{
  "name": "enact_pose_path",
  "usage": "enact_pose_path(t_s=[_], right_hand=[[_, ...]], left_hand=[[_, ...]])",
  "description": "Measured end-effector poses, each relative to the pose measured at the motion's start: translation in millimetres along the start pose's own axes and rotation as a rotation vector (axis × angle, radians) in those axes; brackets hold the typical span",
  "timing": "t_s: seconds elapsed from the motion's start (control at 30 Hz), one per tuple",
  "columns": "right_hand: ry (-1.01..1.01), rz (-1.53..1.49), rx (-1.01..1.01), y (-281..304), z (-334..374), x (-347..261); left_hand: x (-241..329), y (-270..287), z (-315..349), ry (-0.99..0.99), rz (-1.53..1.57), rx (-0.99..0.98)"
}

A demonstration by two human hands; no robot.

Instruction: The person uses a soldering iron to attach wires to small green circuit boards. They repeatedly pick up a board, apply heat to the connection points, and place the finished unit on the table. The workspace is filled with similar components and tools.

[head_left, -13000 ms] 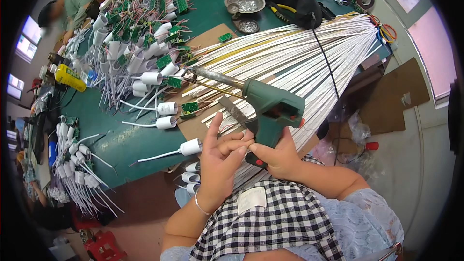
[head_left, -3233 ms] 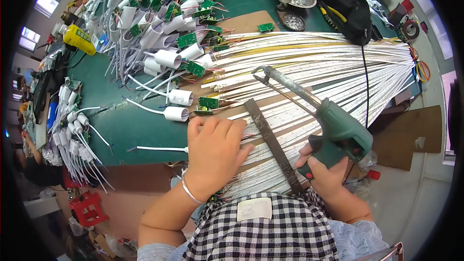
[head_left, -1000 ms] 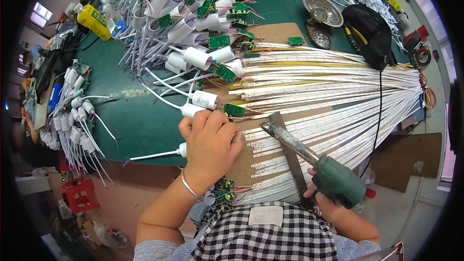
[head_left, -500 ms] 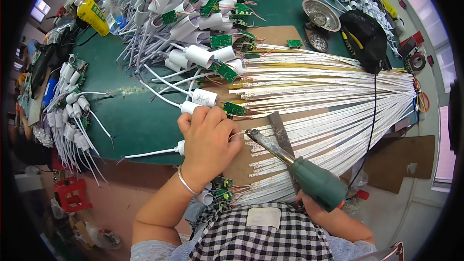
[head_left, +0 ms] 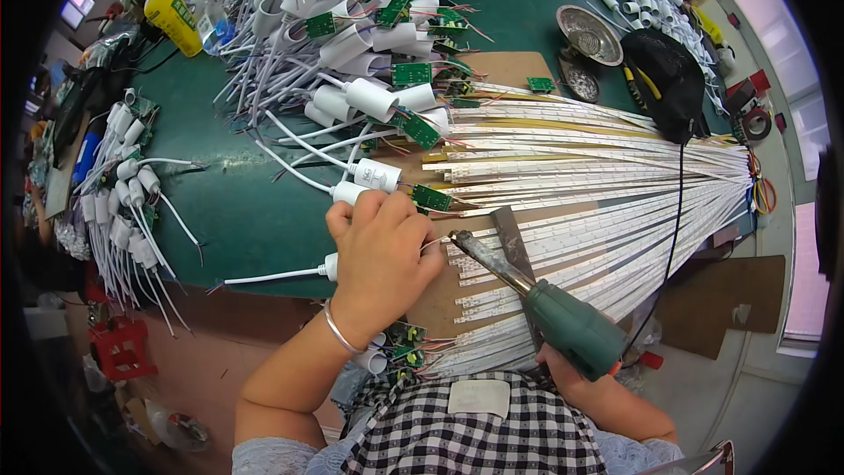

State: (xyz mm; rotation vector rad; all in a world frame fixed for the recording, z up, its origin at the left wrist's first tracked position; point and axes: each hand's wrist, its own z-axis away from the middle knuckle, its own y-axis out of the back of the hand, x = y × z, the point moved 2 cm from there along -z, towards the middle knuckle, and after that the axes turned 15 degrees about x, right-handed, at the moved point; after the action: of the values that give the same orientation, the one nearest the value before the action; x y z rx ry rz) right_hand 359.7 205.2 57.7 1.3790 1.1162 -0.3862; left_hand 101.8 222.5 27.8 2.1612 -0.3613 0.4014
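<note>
My left hand [head_left: 385, 251] is closed, its thumb and fingertips pinching a thin wire [head_left: 433, 243] at the end of the LED strips [head_left: 563, 242]. Right at those fingertips is the dark tip of a soldering iron [head_left: 576, 330] with a thick green body. My right hand [head_left: 567, 374] grips that iron from below, mostly hidden by it. Under the iron a dark flat metal bar [head_left: 512, 242] lies across the strips. Beyond my left knuckles rest a white lamp cap [head_left: 376, 174] with a cable and a green circuit board [head_left: 431, 199]. Another white cap [head_left: 329, 266] shows beside my left wrist.
A heap of white caps with circuit boards [head_left: 411, 75] fills the far middle; a smaller pile [head_left: 132, 202] lies left. A metal dish [head_left: 589, 35] and a black cap-like cover [head_left: 664, 79] stand far right. A black cord [head_left: 675, 237] crosses the strips. A yellow bottle [head_left: 172, 19] stands far left.
The view has shifted slightly. Both hands keep their places, with the iron's tip still at the left fingertips; the iron's body sits a touch further left.
</note>
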Motion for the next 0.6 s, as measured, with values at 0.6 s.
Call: enact_pose_path(t_s=[0.6], right_hand=[[-0.128, 0.051, -0.006, -5, 11, 8]], left_hand=[[0, -1, 1, -0.015, -0.021, 0.007]])
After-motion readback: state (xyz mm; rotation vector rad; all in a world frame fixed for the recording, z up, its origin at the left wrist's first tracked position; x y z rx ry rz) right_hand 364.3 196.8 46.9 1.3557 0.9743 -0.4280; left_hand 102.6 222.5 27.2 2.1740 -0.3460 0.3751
